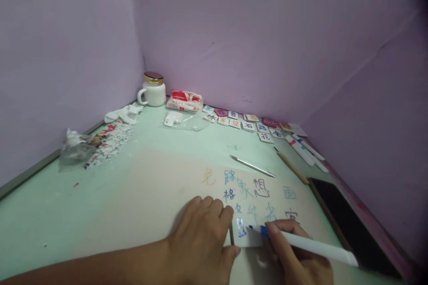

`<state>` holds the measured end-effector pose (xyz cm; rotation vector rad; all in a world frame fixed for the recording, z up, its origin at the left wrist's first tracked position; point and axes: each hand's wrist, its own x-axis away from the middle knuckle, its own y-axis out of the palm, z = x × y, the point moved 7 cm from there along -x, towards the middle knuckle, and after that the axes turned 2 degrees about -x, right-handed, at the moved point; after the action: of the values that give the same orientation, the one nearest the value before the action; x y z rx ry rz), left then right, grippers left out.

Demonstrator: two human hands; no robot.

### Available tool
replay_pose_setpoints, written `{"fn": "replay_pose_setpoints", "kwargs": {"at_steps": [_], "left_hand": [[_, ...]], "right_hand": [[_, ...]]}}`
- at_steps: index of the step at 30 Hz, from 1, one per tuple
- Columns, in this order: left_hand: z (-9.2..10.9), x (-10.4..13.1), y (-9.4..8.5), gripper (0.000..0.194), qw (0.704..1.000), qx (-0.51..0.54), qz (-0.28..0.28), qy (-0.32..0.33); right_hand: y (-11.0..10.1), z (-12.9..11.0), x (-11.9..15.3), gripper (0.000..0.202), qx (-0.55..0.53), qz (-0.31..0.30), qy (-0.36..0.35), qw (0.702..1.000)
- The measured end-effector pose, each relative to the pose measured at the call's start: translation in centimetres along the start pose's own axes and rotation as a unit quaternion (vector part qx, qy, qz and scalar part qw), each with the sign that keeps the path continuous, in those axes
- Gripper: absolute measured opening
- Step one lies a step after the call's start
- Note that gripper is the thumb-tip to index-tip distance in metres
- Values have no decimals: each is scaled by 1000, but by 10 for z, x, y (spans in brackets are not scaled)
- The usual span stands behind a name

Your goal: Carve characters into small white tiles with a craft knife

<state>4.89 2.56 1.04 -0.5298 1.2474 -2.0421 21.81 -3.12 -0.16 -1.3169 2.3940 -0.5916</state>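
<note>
My right hand [294,249] holds a white marker [317,248] with a blue tip, slanting down to the left. Its tip is just over a small white card [250,239] that bears a blue mark. At the card's left edge, my left hand [207,231] is closed with thumb and index finger around a thin dark strip [232,232]. Beneath lies a pale sheet [160,196] with coloured handwritten characters above the card, in orange, blue, green and purple.
Behind the sheet lie a pointed metal tool [252,165], a wooden-handled tool [291,165], markers [301,150] and character tiles [248,126]. A black phone [351,222] is at right. A mug [155,93], red-white packet [185,100] and paper scraps [115,142] stand at back left.
</note>
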Motion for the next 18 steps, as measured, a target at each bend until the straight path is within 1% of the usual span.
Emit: {"fn": "replay_pose_setpoints", "kwargs": {"at_steps": [2,5,7,10,13,18], "left_hand": [[2,1,-1,32,1000,-14,11,20],[2,0,-2,33,998,-42,37,30],[1,0,-2,32,997,-52,47,41],[2,0,-2,32,995,-59,52,56],[3,1,-2,32,995,-66,55,55],[4,1,-2,30,995,-70,51,58]], "right_hand": [[2,-8,3,30,-13,9,-3,1000],[4,-13,5,29,-53,22,-6,998],[8,-12,5,26,-84,11,-5,996],[11,-12,6,23,-107,-6,-4,994],[12,-15,7,22,-112,-3,-6,994],[16,-21,7,19,-117,-24,-29,992]]}}
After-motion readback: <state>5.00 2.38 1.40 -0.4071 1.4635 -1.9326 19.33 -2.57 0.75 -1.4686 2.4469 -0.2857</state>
